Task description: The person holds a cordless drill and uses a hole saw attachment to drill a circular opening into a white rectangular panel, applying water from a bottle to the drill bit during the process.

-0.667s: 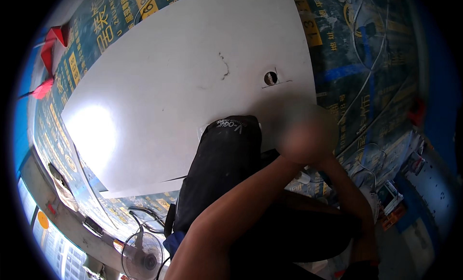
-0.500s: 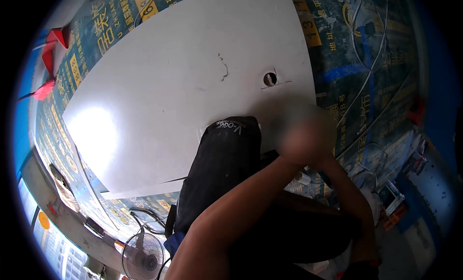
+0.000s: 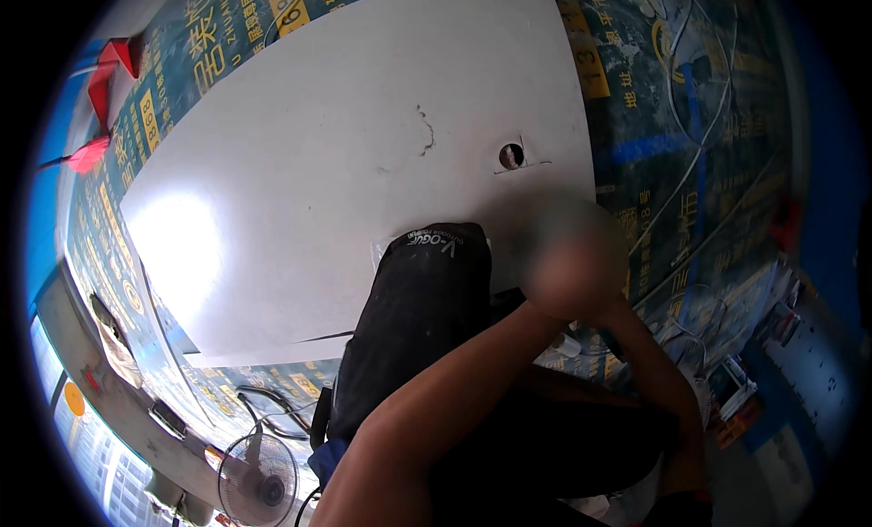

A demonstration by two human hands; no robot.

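My left hand point(image 3: 556, 295) and my right hand point(image 3: 607, 302) come together at the right edge of a large white board point(image 3: 345, 145). A round blur covers both, so their fingers and anything between them are hidden. Just beyond them, the board has a round hole point(image 3: 511, 156) with dark lines drawn beside it. My knee in black trousers point(image 3: 422, 291) rests over the board, left of my hands. Below my wrists lies a small white cylindrical object point(image 3: 567, 345).
Green printed sheeting point(image 3: 636, 177) covers the floor around the board. Thin cables point(image 3: 698, 154) run along the right side. A fan point(image 3: 257, 480) stands at the lower left, near a black hose-like loop point(image 3: 272, 409). Red objects point(image 3: 89, 154) lie at the far left.
The view has shifted slightly, moving the board and hole a little within it. My forearms stay nearly in place, with the hands still together.
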